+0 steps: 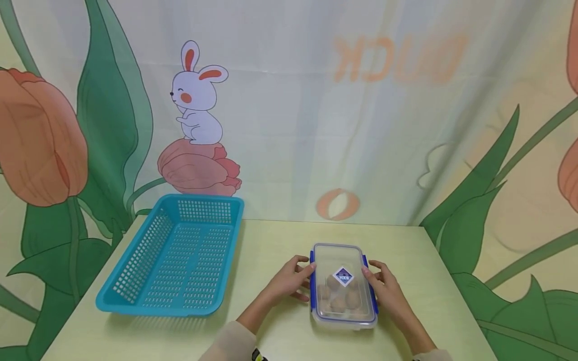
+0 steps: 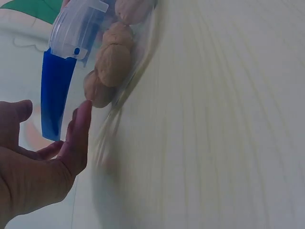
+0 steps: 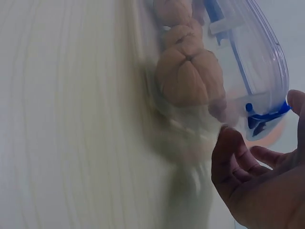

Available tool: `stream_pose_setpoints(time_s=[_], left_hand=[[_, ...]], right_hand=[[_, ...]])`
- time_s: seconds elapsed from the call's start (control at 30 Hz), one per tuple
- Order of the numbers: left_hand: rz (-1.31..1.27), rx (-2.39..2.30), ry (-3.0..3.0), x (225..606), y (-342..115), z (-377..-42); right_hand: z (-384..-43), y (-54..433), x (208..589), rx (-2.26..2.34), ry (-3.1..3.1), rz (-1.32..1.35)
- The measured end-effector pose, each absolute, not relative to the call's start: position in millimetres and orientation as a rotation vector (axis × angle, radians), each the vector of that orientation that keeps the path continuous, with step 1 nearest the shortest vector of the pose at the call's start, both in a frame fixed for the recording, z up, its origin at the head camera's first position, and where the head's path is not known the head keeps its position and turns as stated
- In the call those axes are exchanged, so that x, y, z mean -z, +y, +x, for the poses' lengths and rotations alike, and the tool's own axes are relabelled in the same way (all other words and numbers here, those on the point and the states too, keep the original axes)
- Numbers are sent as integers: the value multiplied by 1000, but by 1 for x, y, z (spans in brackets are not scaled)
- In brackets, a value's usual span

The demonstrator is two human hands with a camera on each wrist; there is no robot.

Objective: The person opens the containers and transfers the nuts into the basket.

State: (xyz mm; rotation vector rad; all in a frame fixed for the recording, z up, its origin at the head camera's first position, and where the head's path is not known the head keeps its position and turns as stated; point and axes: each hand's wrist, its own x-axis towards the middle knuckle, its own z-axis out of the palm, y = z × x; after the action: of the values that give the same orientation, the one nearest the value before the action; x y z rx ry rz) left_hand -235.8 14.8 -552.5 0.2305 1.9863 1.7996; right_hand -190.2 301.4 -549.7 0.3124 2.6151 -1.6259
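Note:
A clear lidded food container [image 1: 331,255] with blue side latches and a diamond label lies on the table. Several walnuts [image 3: 188,78] show through its wall. My left hand [image 1: 289,281] is at its left side; in the left wrist view the blue latch [image 2: 56,95] there sticks out from the wall, between the thumb and the other fingers, and a fingertip is close to the wall. At the opposite side is my right hand [image 1: 389,291], its thumb by the lid's edge and the right latch [image 3: 264,121]. Its other fingers are bent loosely near the wall.
A turquoise plastic basket [image 1: 191,260] with slotted walls stands on the left of the pale table [image 1: 271,240]. Behind the table hangs a curtain [image 1: 289,125] printed with tulips and a rabbit.

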Motion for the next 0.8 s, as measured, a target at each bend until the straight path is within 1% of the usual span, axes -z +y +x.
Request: stream_pose_setpoints(time_s=[0.27,0.6,0.8], left_hand=[[187,-1795,2014,554,18,-236],[115,-1803,2082,557,0,-249],[76,-1796,2062,558,-7,-255]], right_hand=[[-197,294,557,1703,2534,375],[-218,269,558,1826,2433,358],[-232,261,564,1759,2483,339]])
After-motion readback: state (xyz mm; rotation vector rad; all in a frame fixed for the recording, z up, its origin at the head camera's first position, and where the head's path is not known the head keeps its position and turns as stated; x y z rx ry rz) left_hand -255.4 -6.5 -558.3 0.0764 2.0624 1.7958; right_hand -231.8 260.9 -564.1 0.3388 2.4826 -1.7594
